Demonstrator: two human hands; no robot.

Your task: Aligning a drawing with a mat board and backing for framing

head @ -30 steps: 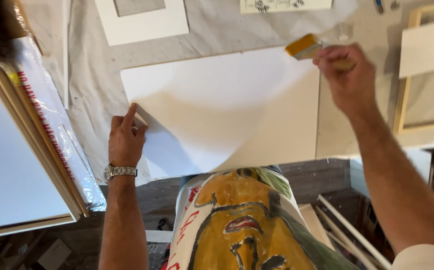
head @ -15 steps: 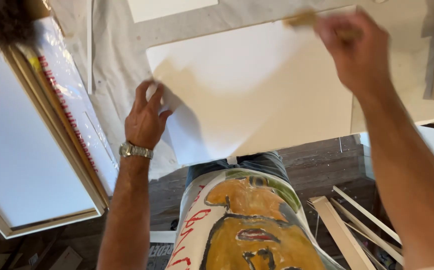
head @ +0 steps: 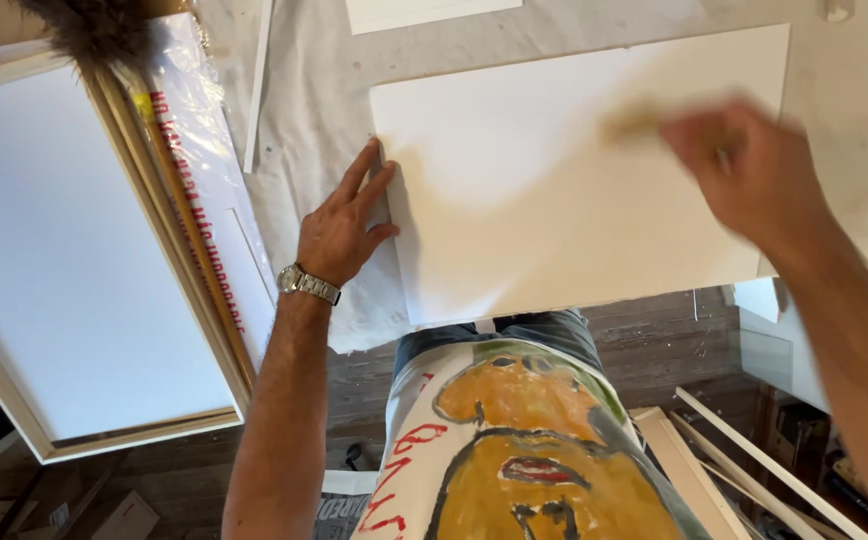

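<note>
White board [head: 574, 190]: lies flat on the cloth-covered worktop [head: 304, 90], centre.
Left hand [head: 346, 228]: grip apart, fingers flat on the board's nine o'clock edge.
Right hand [head: 754, 175]: blurred, grip clamped on a brush [head: 634, 127], three o'clock.

wristwatch [head: 306, 283]: silver, metal band | arms: bare | shirt [head: 514, 450]: white, painted face

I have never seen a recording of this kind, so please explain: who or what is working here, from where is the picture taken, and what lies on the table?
No machine: these are a person's two bare hands, filmed from a camera on their head, looking down. The left hand, with a wristwatch, presses flat on the left edge of a large white board lying on a grey cloth. The right hand is blurred over the board and seems to hold a brush. A framed white canvas stands at the left.
</note>
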